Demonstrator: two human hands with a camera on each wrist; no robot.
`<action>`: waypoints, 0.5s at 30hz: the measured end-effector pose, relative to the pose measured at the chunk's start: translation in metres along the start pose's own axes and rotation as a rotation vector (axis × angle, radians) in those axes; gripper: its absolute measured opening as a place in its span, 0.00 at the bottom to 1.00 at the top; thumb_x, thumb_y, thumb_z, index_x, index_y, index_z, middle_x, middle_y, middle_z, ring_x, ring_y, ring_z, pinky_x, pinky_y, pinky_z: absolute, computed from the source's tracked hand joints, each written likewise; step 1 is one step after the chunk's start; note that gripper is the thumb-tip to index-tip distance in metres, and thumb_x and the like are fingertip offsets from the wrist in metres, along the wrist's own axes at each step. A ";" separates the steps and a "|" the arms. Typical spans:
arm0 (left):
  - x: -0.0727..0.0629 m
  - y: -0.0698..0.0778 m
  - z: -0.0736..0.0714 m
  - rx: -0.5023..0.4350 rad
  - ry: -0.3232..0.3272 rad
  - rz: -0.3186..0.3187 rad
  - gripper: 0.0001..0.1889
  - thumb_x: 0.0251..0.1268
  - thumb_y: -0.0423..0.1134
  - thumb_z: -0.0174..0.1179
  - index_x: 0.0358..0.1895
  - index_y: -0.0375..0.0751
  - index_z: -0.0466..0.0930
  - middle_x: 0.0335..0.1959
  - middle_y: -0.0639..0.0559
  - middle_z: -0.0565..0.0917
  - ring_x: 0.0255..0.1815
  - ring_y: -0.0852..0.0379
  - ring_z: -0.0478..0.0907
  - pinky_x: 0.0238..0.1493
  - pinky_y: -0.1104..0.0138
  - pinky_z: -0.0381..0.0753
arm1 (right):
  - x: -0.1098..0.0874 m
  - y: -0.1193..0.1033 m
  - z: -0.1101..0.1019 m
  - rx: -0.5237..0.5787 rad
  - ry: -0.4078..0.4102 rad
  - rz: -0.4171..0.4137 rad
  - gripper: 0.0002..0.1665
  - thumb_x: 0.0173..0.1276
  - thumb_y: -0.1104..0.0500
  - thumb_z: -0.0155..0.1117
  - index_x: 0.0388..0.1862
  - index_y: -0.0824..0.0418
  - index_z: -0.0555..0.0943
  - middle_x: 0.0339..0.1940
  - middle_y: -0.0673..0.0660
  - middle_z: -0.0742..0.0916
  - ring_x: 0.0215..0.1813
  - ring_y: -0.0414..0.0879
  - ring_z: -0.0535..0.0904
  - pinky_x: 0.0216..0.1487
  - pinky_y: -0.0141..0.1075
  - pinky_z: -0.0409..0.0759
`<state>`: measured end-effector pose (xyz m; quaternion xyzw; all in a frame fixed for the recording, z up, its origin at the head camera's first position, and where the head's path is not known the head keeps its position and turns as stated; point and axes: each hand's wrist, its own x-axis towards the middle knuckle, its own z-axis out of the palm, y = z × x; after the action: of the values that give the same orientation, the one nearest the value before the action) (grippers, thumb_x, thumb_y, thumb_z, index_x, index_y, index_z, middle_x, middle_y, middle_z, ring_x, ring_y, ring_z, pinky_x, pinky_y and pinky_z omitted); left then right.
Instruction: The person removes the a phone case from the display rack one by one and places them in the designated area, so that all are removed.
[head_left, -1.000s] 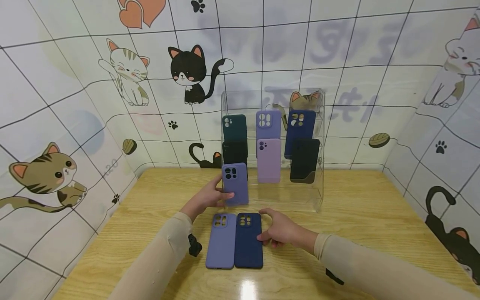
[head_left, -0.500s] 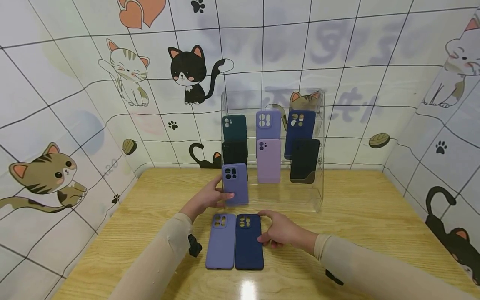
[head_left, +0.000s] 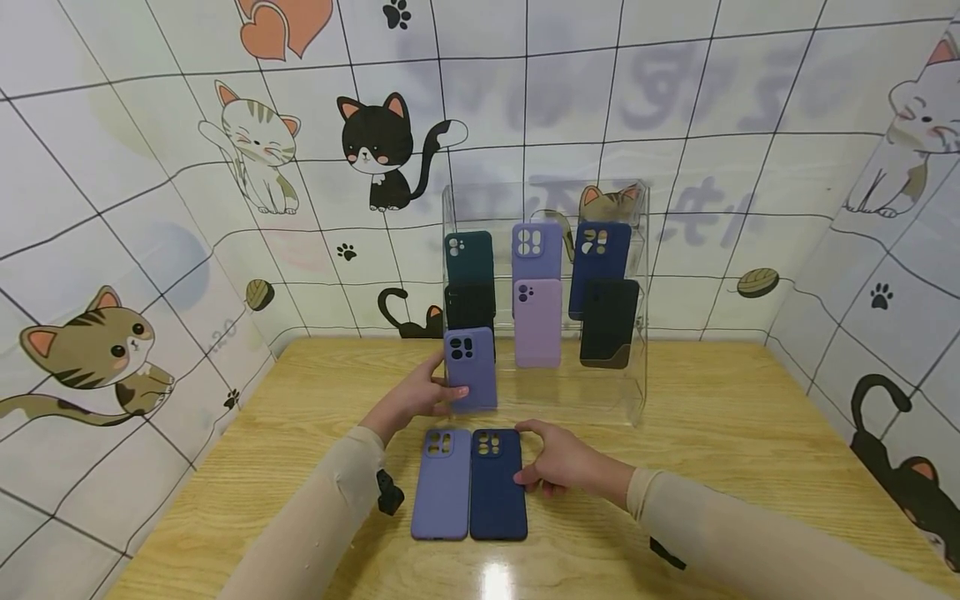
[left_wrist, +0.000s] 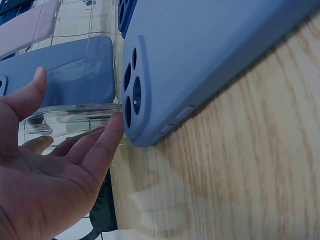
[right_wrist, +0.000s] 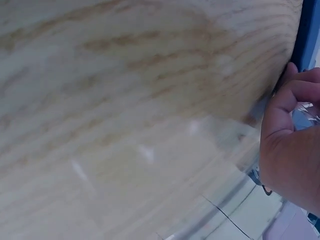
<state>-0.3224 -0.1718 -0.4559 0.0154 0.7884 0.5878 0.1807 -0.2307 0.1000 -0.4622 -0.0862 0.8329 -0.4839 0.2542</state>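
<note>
In the head view, my left hand point(head_left: 420, 396) grips the left side of a clear acrylic display stand point(head_left: 570, 400). Its thumb reaches across the front of a purple phone case point(head_left: 476, 371) on the lowest tier; the other fingers lie by the stand's edge. On the table, a second purple phone case point(head_left: 441, 492) and a navy phone case point(head_left: 498, 492) lie side by side, cutouts toward the stand. My right hand point(head_left: 562, 458) holds the navy case by its upper right corner, forefinger at the top edge and thumb at the right side. In the right wrist view, only the case's edge point(right_wrist: 306, 37) shows.
Higher on the stand are a dark green case point(head_left: 469, 254), a black case point(head_left: 469, 307), another purple case point(head_left: 547, 258), a pink-lilac case point(head_left: 537, 329), another navy case point(head_left: 611, 258) and a dark case point(head_left: 609, 317). A cat-printed wall covering point(head_left: 300, 183) surrounds the wooden table point(head_left: 735, 433).
The navy case has shifted very slightly toward the person with my right hand, its lower edge now nearly level with the purple case beside it. My left hand has stayed at the stand.
</note>
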 end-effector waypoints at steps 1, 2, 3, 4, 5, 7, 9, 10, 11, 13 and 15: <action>0.000 0.000 0.000 0.002 -0.002 0.001 0.52 0.72 0.37 0.71 0.89 0.62 0.46 0.81 0.28 0.66 0.78 0.31 0.72 0.65 0.43 0.85 | 0.000 -0.002 -0.002 -0.009 0.002 -0.006 0.51 0.66 0.65 0.78 0.84 0.56 0.64 0.24 0.59 0.91 0.16 0.45 0.76 0.19 0.33 0.69; 0.000 0.000 0.000 0.004 -0.004 0.002 0.52 0.72 0.37 0.71 0.89 0.61 0.45 0.81 0.28 0.66 0.78 0.31 0.72 0.65 0.43 0.85 | 0.000 -0.004 -0.004 -0.014 0.003 -0.009 0.51 0.66 0.65 0.78 0.84 0.56 0.64 0.25 0.59 0.91 0.16 0.45 0.76 0.20 0.34 0.68; 0.000 0.000 0.000 0.006 -0.005 0.002 0.52 0.72 0.37 0.71 0.89 0.61 0.45 0.81 0.28 0.66 0.78 0.30 0.72 0.65 0.43 0.85 | 0.001 -0.007 -0.006 -0.017 0.005 -0.016 0.51 0.65 0.65 0.78 0.85 0.55 0.64 0.25 0.59 0.92 0.16 0.45 0.76 0.20 0.34 0.68; 0.000 0.000 0.000 0.005 -0.004 0.001 0.52 0.72 0.37 0.71 0.89 0.61 0.45 0.81 0.27 0.66 0.77 0.30 0.72 0.65 0.43 0.85 | 0.001 -0.010 -0.010 -0.022 0.009 -0.024 0.52 0.65 0.65 0.77 0.85 0.55 0.64 0.26 0.59 0.92 0.16 0.45 0.76 0.20 0.34 0.69; 0.000 0.000 0.000 0.005 -0.004 0.001 0.52 0.72 0.37 0.71 0.89 0.61 0.45 0.80 0.27 0.66 0.77 0.30 0.72 0.64 0.43 0.85 | 0.002 -0.014 -0.013 -0.035 0.017 -0.033 0.52 0.66 0.65 0.77 0.85 0.54 0.64 0.28 0.59 0.93 0.16 0.46 0.77 0.20 0.35 0.69; -0.001 0.000 0.000 0.006 0.000 0.001 0.52 0.72 0.37 0.71 0.89 0.60 0.45 0.81 0.27 0.66 0.77 0.30 0.73 0.64 0.43 0.85 | 0.005 -0.023 -0.020 -0.061 0.037 -0.057 0.53 0.67 0.64 0.77 0.86 0.51 0.62 0.31 0.60 0.94 0.17 0.46 0.77 0.21 0.35 0.71; -0.001 0.001 0.000 0.005 0.003 0.000 0.52 0.72 0.37 0.71 0.89 0.60 0.45 0.80 0.27 0.66 0.77 0.30 0.73 0.64 0.43 0.86 | 0.008 -0.032 -0.027 -0.083 0.056 -0.085 0.54 0.69 0.63 0.76 0.88 0.49 0.59 0.36 0.60 0.94 0.17 0.45 0.77 0.21 0.35 0.74; -0.001 0.001 0.000 0.002 0.006 -0.003 0.52 0.72 0.37 0.71 0.89 0.61 0.45 0.81 0.27 0.66 0.77 0.30 0.73 0.64 0.43 0.86 | 0.010 -0.037 -0.029 -0.095 0.067 -0.099 0.55 0.69 0.63 0.76 0.88 0.47 0.58 0.37 0.61 0.94 0.17 0.46 0.77 0.21 0.36 0.76; -0.001 0.001 0.000 0.004 0.006 -0.002 0.52 0.72 0.37 0.71 0.89 0.60 0.45 0.81 0.27 0.66 0.77 0.30 0.73 0.64 0.43 0.86 | 0.012 -0.041 -0.032 -0.105 0.081 -0.116 0.55 0.70 0.62 0.76 0.89 0.47 0.56 0.39 0.61 0.94 0.17 0.46 0.78 0.22 0.36 0.78; -0.001 0.001 0.000 0.000 0.004 -0.003 0.52 0.72 0.37 0.71 0.89 0.61 0.45 0.81 0.28 0.66 0.77 0.30 0.73 0.64 0.44 0.86 | 0.016 -0.048 -0.035 -0.109 0.100 -0.147 0.58 0.70 0.63 0.75 0.89 0.45 0.53 0.42 0.62 0.94 0.17 0.46 0.78 0.22 0.36 0.80; 0.000 0.000 0.001 -0.005 0.003 -0.005 0.52 0.72 0.37 0.71 0.89 0.61 0.45 0.81 0.28 0.66 0.76 0.31 0.74 0.64 0.43 0.85 | 0.021 -0.055 -0.037 -0.118 0.120 -0.175 0.59 0.71 0.64 0.75 0.90 0.42 0.50 0.43 0.62 0.93 0.17 0.46 0.79 0.22 0.37 0.82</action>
<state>-0.3220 -0.1712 -0.4556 0.0118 0.7872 0.5894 0.1810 -0.2728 0.0916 -0.4080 -0.1443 0.8630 -0.4588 0.1550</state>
